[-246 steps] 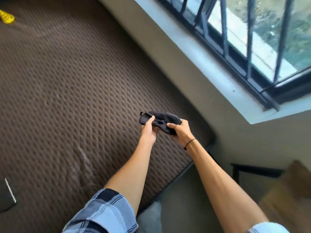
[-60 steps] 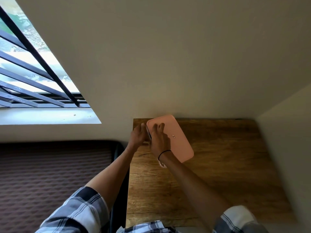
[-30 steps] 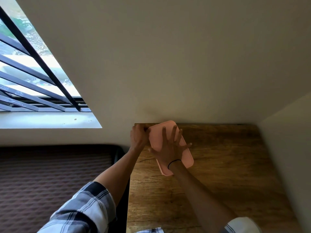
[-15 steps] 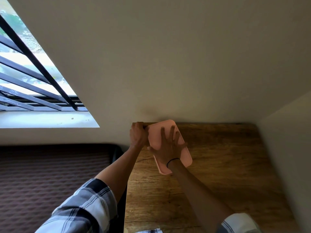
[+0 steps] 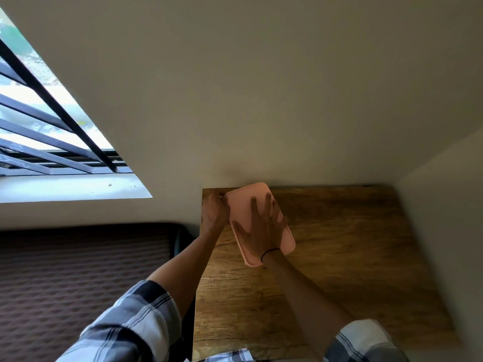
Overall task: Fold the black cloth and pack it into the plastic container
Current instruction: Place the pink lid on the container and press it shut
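Observation:
A pink plastic container (image 5: 244, 198) with its lid on lies at the back left corner of the wooden table (image 5: 339, 244). My right hand (image 5: 261, 226) rests flat on the lid with the fingers spread. My left hand (image 5: 214, 212) is closed on the container's left edge. The black cloth is out of sight.
The table stands against a beige wall, with another wall along its right side. A bed with a brown patterned cover (image 5: 78, 278) lies to the left, below a barred window (image 5: 39, 131) and its sill.
The black cloth I held over the bed earlier is gone from view. Over the last second my right hand stayed flat on the pink lid and my left hand stayed at its edge.

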